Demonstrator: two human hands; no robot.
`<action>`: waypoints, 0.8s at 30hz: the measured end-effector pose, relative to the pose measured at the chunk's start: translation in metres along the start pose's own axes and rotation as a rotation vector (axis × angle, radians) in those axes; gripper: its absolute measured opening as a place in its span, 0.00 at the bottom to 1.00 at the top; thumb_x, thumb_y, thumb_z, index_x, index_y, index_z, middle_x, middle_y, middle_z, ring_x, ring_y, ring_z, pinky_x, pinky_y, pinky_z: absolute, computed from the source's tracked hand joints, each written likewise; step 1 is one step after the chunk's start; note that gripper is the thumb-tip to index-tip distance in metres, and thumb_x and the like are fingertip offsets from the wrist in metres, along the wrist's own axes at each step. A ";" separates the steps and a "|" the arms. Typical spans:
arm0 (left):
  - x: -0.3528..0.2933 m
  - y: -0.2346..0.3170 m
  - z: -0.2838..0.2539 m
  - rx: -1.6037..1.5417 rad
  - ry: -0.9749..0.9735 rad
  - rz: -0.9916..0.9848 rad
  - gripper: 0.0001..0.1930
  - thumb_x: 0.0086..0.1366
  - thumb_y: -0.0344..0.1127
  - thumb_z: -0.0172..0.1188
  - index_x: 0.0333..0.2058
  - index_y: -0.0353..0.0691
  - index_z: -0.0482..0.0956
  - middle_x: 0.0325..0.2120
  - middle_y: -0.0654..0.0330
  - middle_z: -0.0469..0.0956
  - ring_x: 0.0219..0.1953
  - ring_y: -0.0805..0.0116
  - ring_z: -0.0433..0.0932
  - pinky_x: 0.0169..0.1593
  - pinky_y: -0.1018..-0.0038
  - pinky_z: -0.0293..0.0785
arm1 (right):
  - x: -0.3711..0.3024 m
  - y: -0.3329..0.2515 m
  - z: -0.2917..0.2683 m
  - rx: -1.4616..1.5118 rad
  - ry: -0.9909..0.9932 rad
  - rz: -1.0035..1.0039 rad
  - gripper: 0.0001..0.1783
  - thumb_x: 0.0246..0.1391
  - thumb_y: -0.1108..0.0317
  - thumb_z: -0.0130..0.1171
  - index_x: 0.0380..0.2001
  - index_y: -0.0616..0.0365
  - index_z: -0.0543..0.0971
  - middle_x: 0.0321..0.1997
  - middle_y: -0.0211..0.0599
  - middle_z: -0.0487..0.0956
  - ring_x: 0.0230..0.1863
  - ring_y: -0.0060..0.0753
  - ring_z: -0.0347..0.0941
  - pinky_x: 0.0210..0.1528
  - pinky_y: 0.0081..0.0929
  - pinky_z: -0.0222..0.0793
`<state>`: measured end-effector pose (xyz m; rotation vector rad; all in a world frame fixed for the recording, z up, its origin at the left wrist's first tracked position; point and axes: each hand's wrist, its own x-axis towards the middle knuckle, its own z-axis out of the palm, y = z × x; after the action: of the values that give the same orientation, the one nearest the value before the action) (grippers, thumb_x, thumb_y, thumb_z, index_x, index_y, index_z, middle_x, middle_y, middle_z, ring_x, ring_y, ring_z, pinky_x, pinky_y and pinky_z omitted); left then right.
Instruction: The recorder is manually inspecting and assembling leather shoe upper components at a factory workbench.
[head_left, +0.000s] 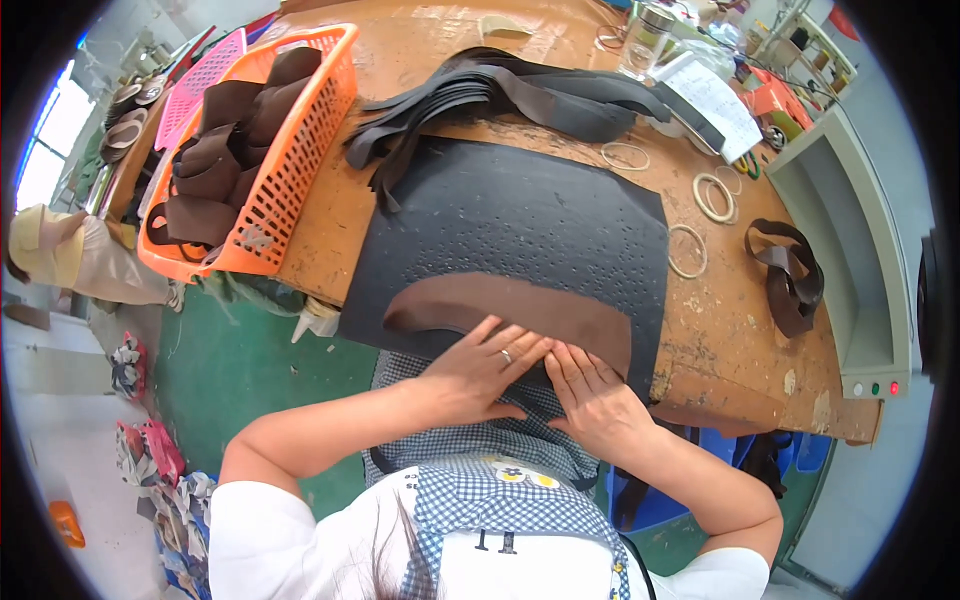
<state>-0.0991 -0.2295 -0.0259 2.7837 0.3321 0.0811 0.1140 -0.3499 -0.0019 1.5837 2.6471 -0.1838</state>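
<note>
A curved brown strip (520, 305), which looks like leather or a similar sheet material, lies across the near part of a black mat (530, 210). My left hand (485, 362) rests on the strip's near edge, fingers stretched out and thumb apart. Beside it, my right hand (592, 395) lies on the same edge toward the strip's right end, with its fingers extended. The two hands' fingertips meet near the middle of the edge. Part of the strip's lower edge is hidden under the fingers.
An orange basket (290, 190) of rolled brown pieces stands at the left. Behind the mat lies a pile of dark strips (500, 90). At right are pale rings (714, 198), a dark looped strip (785, 275) and a grey machine housing (855, 260). Another person (80, 255) is at far left.
</note>
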 end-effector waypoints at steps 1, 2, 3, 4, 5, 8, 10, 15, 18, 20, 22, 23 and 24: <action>0.001 -0.002 -0.004 0.025 -0.019 0.005 0.48 0.59 0.61 0.63 0.67 0.32 0.60 0.63 0.52 0.67 0.68 0.59 0.62 0.69 0.63 0.56 | -0.004 0.003 -0.001 -0.030 0.036 -0.024 0.44 0.47 0.53 0.66 0.59 0.77 0.68 0.63 0.59 0.70 0.65 0.51 0.67 0.68 0.42 0.62; 0.000 -0.003 -0.007 0.052 -0.036 0.009 0.48 0.58 0.61 0.64 0.68 0.33 0.58 0.64 0.53 0.66 0.69 0.61 0.60 0.70 0.64 0.54 | -0.009 0.005 -0.003 -0.062 0.073 -0.049 0.39 0.50 0.56 0.64 0.58 0.77 0.69 0.61 0.60 0.71 0.63 0.50 0.69 0.66 0.41 0.64; -0.001 -0.005 -0.005 0.046 -0.067 0.018 0.49 0.57 0.60 0.65 0.68 0.34 0.57 0.65 0.54 0.65 0.69 0.61 0.60 0.71 0.64 0.54 | -0.012 0.007 -0.006 -0.074 0.073 -0.039 0.39 0.50 0.56 0.64 0.58 0.77 0.69 0.61 0.60 0.71 0.63 0.50 0.69 0.66 0.41 0.64; -0.001 -0.006 -0.006 0.051 -0.058 0.032 0.49 0.57 0.60 0.65 0.68 0.34 0.57 0.65 0.54 0.65 0.69 0.61 0.60 0.71 0.64 0.54 | -0.016 0.009 -0.011 -0.187 0.086 -0.077 0.34 0.51 0.61 0.61 0.56 0.77 0.71 0.58 0.59 0.73 0.60 0.48 0.72 0.65 0.39 0.65; 0.000 -0.006 -0.007 0.053 -0.020 0.057 0.48 0.58 0.60 0.64 0.68 0.34 0.59 0.64 0.53 0.66 0.68 0.59 0.62 0.69 0.63 0.56 | -0.020 0.010 -0.015 -0.301 0.099 -0.113 0.29 0.52 0.65 0.58 0.54 0.77 0.72 0.55 0.58 0.76 0.56 0.46 0.75 0.63 0.38 0.67; 0.001 -0.002 -0.018 -0.045 0.015 0.095 0.45 0.58 0.57 0.66 0.66 0.33 0.62 0.63 0.50 0.67 0.66 0.56 0.65 0.69 0.62 0.58 | -0.041 0.010 -0.004 -0.458 0.087 -0.082 0.23 0.51 0.69 0.55 0.48 0.75 0.76 0.48 0.53 0.79 0.51 0.42 0.78 0.60 0.35 0.68; 0.006 -0.002 -0.019 -0.022 0.039 0.077 0.43 0.58 0.55 0.67 0.65 0.33 0.64 0.62 0.49 0.68 0.66 0.54 0.66 0.70 0.62 0.56 | -0.039 0.026 0.001 -0.410 0.314 -0.101 0.16 0.49 0.69 0.58 0.39 0.69 0.79 0.39 0.42 0.80 0.43 0.35 0.79 0.58 0.36 0.70; 0.036 0.014 -0.010 -0.063 0.342 0.059 0.26 0.55 0.37 0.70 0.52 0.35 0.76 0.49 0.49 0.78 0.52 0.53 0.78 0.54 0.64 0.75 | -0.023 0.021 -0.028 -0.054 0.577 -0.084 0.11 0.47 0.72 0.61 0.35 0.63 0.82 0.29 0.33 0.78 0.33 0.30 0.78 0.58 0.40 0.74; 0.040 0.005 -0.009 -0.256 0.393 0.048 0.08 0.54 0.27 0.66 0.34 0.39 0.82 0.28 0.56 0.82 0.33 0.57 0.83 0.36 0.66 0.79 | -0.018 0.027 -0.033 0.079 0.533 -0.007 0.13 0.46 0.70 0.67 0.38 0.58 0.82 0.29 0.31 0.79 0.33 0.31 0.77 0.51 0.35 0.74; 0.035 -0.004 -0.010 -0.259 0.327 0.103 0.05 0.55 0.30 0.66 0.32 0.41 0.83 0.25 0.57 0.81 0.32 0.58 0.83 0.35 0.65 0.78 | -0.023 0.034 -0.029 0.182 0.489 0.004 0.13 0.46 0.68 0.68 0.38 0.56 0.82 0.29 0.30 0.79 0.33 0.32 0.77 0.48 0.34 0.73; 0.041 0.000 -0.004 -0.166 0.284 0.135 0.09 0.51 0.33 0.69 0.33 0.42 0.84 0.26 0.57 0.83 0.35 0.58 0.84 0.41 0.65 0.81 | -0.029 0.038 -0.021 0.335 0.421 0.047 0.12 0.45 0.66 0.70 0.36 0.52 0.82 0.29 0.29 0.80 0.33 0.34 0.77 0.44 0.34 0.71; 0.047 -0.001 -0.002 -0.157 0.301 0.183 0.10 0.51 0.32 0.68 0.34 0.41 0.83 0.25 0.57 0.82 0.35 0.58 0.84 0.46 0.66 0.81 | -0.032 0.038 -0.022 0.367 0.458 0.076 0.11 0.44 0.68 0.70 0.33 0.52 0.83 0.28 0.28 0.80 0.33 0.35 0.77 0.44 0.34 0.71; 0.050 -0.004 -0.001 -0.120 0.301 0.199 0.11 0.53 0.31 0.66 0.36 0.39 0.82 0.25 0.57 0.82 0.36 0.57 0.84 0.52 0.64 0.79 | -0.031 0.041 -0.023 0.357 0.474 0.106 0.10 0.42 0.70 0.70 0.31 0.53 0.83 0.27 0.29 0.81 0.33 0.36 0.78 0.45 0.34 0.71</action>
<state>-0.0515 -0.2137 -0.0257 2.6744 0.1155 0.5517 0.1656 -0.3547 0.0206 2.1015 2.9933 -0.3292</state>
